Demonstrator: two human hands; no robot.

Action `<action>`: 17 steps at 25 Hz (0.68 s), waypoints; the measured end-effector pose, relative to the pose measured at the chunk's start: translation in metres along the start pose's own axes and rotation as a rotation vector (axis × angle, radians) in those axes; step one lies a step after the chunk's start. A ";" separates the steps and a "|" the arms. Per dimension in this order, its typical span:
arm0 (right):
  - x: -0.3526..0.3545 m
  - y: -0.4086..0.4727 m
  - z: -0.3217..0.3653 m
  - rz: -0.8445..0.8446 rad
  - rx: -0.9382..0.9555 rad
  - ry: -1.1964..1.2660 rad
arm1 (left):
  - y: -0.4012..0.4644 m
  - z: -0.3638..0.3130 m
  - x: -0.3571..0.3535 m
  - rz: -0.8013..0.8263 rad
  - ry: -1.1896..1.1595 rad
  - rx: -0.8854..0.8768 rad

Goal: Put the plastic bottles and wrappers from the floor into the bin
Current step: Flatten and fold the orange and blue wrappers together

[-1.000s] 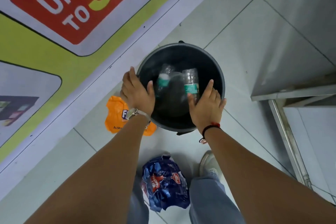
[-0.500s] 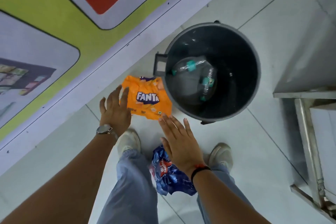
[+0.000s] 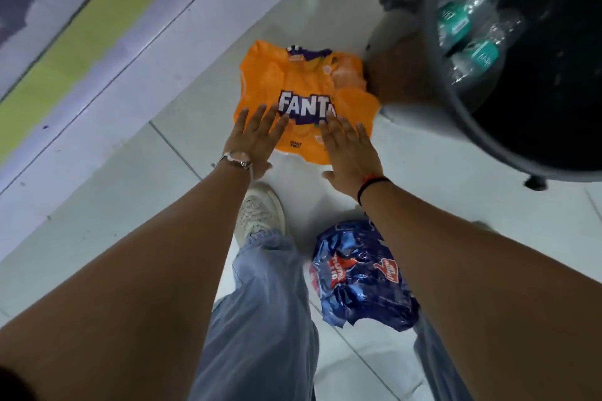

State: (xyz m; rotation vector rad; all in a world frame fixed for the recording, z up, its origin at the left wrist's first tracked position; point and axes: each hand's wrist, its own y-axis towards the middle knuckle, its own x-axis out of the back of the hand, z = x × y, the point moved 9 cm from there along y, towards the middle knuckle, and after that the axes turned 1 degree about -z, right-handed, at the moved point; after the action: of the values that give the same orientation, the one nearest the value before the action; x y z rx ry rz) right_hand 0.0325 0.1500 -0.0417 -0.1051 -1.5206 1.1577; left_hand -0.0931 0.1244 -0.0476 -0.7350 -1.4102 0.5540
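Half a second ago our hands were apart, the left hand [image 3: 249, 137] at the orange wrapper's [image 3: 303, 98] edge; now it and the right hand [image 3: 350, 150] both lie flat and spread over its near edge, gripping nothing, so we judge the pickup is about to begin. The wrapper lies flat at 12 o'clock, long axis running roughly 6 to 12, beside the bin [image 3: 456, 107] at 2 o'clock, bottles [image 3: 469, 32] inside. The blue wrapper [image 3: 355, 273] waits at 5 o'clock.
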 end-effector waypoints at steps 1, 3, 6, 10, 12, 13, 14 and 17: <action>-0.007 0.008 0.000 0.005 -0.008 -0.014 | 0.008 0.001 -0.007 0.020 0.015 0.000; -0.016 0.020 -0.001 0.016 -0.032 -0.023 | 0.021 0.001 -0.016 0.023 0.016 -0.010; -0.019 0.023 -0.002 0.028 -0.035 -0.023 | 0.024 0.002 -0.022 0.014 0.017 -0.014; -0.002 0.009 0.003 0.000 0.011 -0.015 | 0.002 -0.002 -0.015 0.015 -0.022 -0.021; 0.009 -0.011 0.010 -0.011 0.044 -0.033 | -0.023 -0.007 -0.004 -0.007 -0.035 -0.011; 0.012 -0.021 0.015 -0.009 0.065 -0.042 | -0.035 -0.008 -0.001 -0.004 -0.043 -0.002; 0.016 -0.034 0.018 0.001 0.087 -0.057 | -0.050 -0.011 0.003 0.009 -0.053 0.020; 0.019 -0.074 0.026 0.029 0.153 -0.087 | -0.096 -0.027 0.009 0.007 -0.097 0.079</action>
State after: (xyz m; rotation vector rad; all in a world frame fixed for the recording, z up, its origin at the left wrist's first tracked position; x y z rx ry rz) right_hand 0.0436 0.1088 0.0272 0.0270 -1.5045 1.3127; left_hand -0.0728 0.0635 0.0288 -0.6569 -1.4673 0.6548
